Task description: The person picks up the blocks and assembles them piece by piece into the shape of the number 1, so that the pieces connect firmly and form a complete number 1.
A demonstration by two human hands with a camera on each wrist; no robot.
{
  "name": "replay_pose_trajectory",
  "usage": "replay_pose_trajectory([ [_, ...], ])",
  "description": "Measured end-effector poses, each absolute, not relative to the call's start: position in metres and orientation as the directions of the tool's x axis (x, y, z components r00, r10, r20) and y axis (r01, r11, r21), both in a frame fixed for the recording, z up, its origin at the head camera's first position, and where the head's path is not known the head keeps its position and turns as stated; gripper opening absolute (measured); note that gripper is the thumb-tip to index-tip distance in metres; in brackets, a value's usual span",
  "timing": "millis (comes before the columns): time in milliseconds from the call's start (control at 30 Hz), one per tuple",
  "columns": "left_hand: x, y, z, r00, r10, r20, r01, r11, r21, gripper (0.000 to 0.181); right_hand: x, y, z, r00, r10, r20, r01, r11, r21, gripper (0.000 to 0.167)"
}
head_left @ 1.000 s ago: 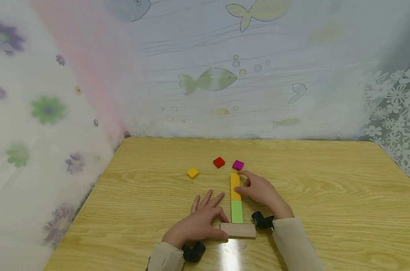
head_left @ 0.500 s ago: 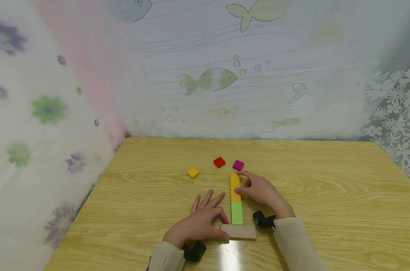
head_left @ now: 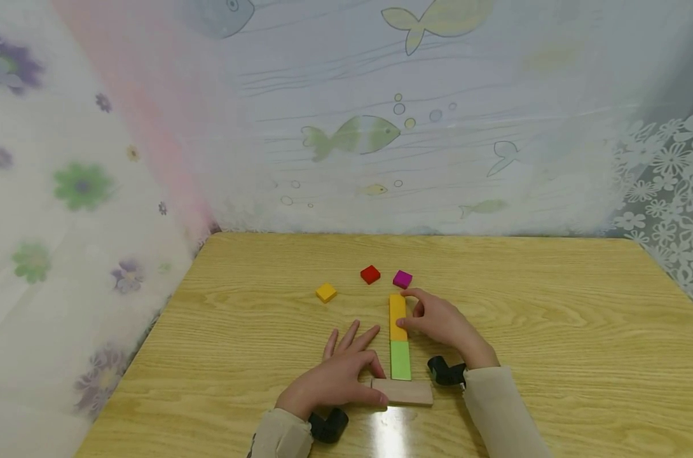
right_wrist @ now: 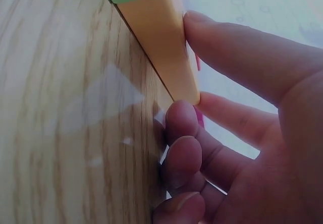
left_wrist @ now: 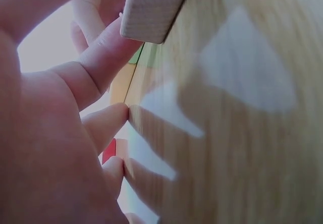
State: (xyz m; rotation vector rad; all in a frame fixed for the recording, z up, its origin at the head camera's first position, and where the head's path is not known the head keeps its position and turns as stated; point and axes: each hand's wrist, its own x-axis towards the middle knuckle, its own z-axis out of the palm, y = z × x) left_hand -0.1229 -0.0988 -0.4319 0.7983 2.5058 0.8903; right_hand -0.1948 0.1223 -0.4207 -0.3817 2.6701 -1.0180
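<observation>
In the head view my left hand [head_left: 330,380] pinches the left end of a plain wooden block [head_left: 411,392], thumb on its near side and index finger on its far side. The other left fingers are spread over the table. A green block [head_left: 400,360] runs away from the wooden one, and an orange block [head_left: 397,313] continues the line behind it. My right hand [head_left: 440,323] holds the orange block, index finger at its far end and thumb on its top. The right wrist view shows the remaining fingers curled beside the orange block [right_wrist: 157,35], low by the table.
Beyond the row lie three small loose blocks: yellow [head_left: 326,292], red [head_left: 370,275] and purple [head_left: 402,278]. They rest on a wood-grain table [head_left: 552,305]. Patterned curtains [head_left: 346,76] hang along its back and left sides.
The orange, green and plain wooden blocks have shifted very slightly toward me, with both hands keeping their hold. The three small loose blocks stay where they were.
</observation>
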Motion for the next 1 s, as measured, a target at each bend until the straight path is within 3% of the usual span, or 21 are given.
replay_pose_trajectory([
  [1000, -0.1225, -0.0951, -0.4344, -0.788, 0.596, -0.157, 0.394, 0.683, 0.615, 0.032, -0.1943, 0.1251, -0.4224, -0.931, -0.334, -0.148, -0.147, 0.714, -0.685, 0.055],
])
